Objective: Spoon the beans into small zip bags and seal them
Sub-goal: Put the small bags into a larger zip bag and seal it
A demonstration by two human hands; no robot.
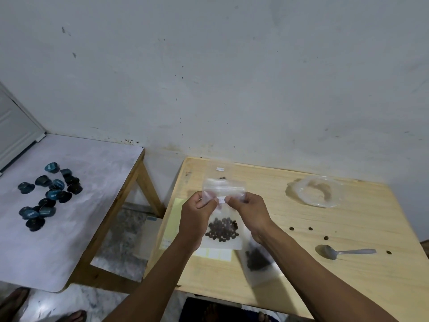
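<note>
Held upright above the pale wooden table (301, 263): small clear plastic zip bag (222, 219) with a heap of dark brown beans (222, 229) sunk to its bottom, kept vertical presumably so that nothing spills while the top is dealt with; pinched just below the zip strip by left hand (197, 217) and right hand (249, 212), thumb and curled fingers of each clamped on the film from either side, thumbs nearly meeting at the middle; grip low on the mouth reads as pressing the seal along, or readying to, though whether the strip is closed cannot be told.

Laid flat beneath the right forearm: second frosted zip bag of dark beans (257, 259), apparently filled and set aside near at hand; farther back, behind the held bag, another clear bag with a few beans (220, 175), largely hidden.

Set down at the right, bowl toward the person: grey metal spoon (343, 252), not needed for sealing; scattered around it, a few loose stray beans (326, 238); behind, a crumpled clear plastic wrapper (315, 191), probably the source bag, almost emptied.

Under the left wrist: pale yellow paper sheet (174, 219) and strip of blank white labels (216, 254), handy for tagging.

Writing: small white sticker on the held bag and on the rear bag, marks too small to read; faint scribble on the yellow sheet, illegible.

On the white-topped side table (76, 228) at the left: cluster of dark blue capsules (48, 196), well apart, brand unreadable.
</note>
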